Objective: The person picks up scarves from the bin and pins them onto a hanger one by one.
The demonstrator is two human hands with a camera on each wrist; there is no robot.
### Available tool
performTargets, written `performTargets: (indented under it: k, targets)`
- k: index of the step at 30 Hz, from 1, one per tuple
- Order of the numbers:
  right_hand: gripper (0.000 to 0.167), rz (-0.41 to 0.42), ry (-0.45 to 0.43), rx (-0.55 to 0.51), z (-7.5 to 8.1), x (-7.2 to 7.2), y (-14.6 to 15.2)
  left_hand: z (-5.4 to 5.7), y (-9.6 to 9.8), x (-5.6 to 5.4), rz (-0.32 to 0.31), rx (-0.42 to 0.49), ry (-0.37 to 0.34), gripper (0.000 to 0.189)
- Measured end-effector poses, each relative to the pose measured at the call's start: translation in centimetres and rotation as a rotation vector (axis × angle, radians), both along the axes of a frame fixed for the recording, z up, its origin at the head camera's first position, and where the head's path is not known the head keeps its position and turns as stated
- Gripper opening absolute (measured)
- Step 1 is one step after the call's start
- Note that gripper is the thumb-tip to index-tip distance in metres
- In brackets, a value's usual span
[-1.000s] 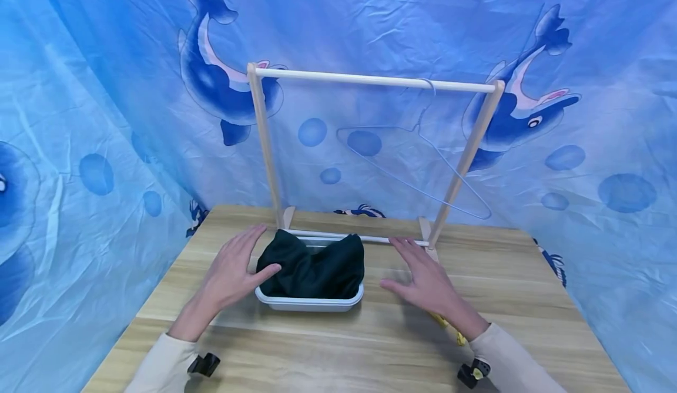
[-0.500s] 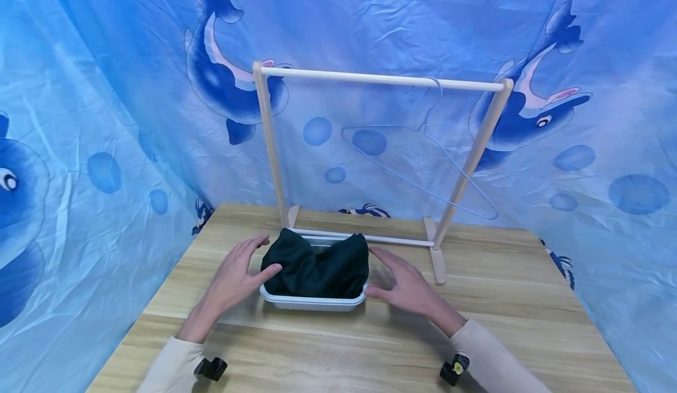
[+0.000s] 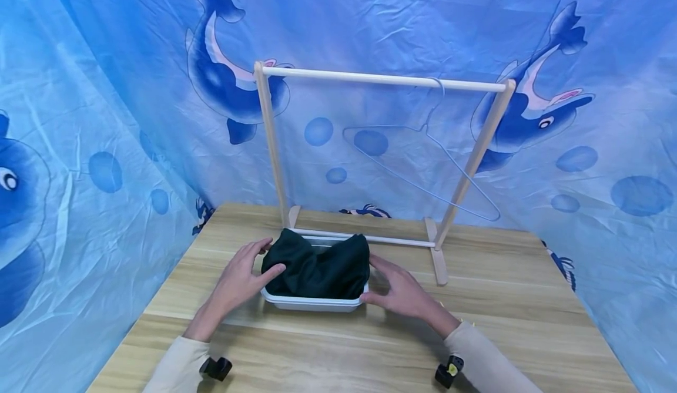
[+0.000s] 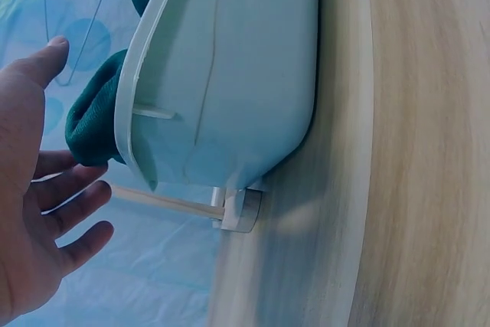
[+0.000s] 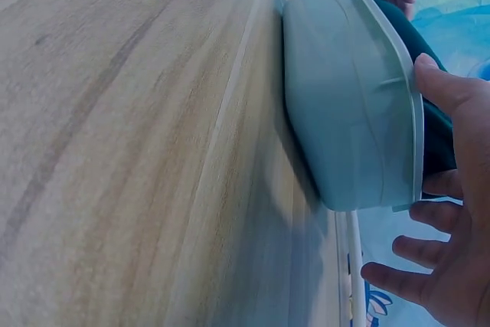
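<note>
A white plastic tub (image 3: 312, 306) stands on the table with a bunched dark green cloth (image 3: 322, 272) in it, its folds rising above the rim. My left hand (image 3: 240, 278) is at the tub's left side, fingers spread and thumb reaching over the cloth's edge. In the left wrist view, the fingertips (image 4: 96, 170) are right by a cloth fold (image 4: 92, 124) that overhangs the rim. On the opposite side, my right hand (image 3: 399, 290) has its thumb at the rim and its loosely bent fingers beside the cloth. The right wrist view shows the right thumb (image 5: 432, 74) at the rim, other fingers apart.
Behind the tub stands a wooden rack (image 3: 275, 146) with a white top rail. A pale blue wire hanger (image 3: 402, 175) hangs from that rail, toward the right. Blue dolphin-print sheeting (image 3: 338, 17) encloses the table (image 3: 338, 352). Small yellow bits (image 3: 441, 304) show beside the right wrist.
My right hand has moved left from over the table to the tub's right side. My left hand has shifted slightly right, closer to the cloth. The tub and cloth stay in place.
</note>
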State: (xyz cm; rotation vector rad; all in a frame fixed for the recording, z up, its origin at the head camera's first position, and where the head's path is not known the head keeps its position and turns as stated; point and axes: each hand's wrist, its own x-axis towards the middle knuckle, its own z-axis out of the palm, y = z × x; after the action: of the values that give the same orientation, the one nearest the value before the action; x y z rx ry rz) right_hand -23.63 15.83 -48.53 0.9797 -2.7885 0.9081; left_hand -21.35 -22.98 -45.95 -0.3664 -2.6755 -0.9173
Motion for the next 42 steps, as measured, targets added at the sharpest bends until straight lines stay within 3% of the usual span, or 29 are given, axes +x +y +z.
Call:
performTargets:
  k: [16, 23, 28, 31, 36, 42]
  targets:
    - [0.09, 0.002, -0.02, 0.003, 0.0, 0.0, 0.0, 0.0, 0.5, -0.4, -0.027, 0.033, -0.005, 0.065]
    - [0.09, 0.007, -0.014, -0.001, -0.2, -0.1, 0.1, 0.7, 1.0, -0.5, -0.036, 0.112, -0.116, 0.053]
    - [0.091, 0.001, -0.025, -0.012, -0.3, -0.2, 0.1, 1.0, 1.5, -0.5, -0.056, 0.117, -0.207, 0.072]
    - [0.092, -0.004, -0.038, -0.015, -0.3, -0.2, 0.1, 1.1, 1.8, -0.6, -0.067, 0.114, -0.226, 0.084]
    - [0.092, 0.002, -0.032, -0.025, -0.4, -0.2, 0.1, 0.9, 2.3, -0.6, -0.082, 0.124, -0.132, 0.072]
    - [0.093, -0.001, -0.039, -0.031, -0.5, -0.2, 0.1, 0.5, 2.8, -1.0, -0.124, 0.159, 0.138, 0.019]
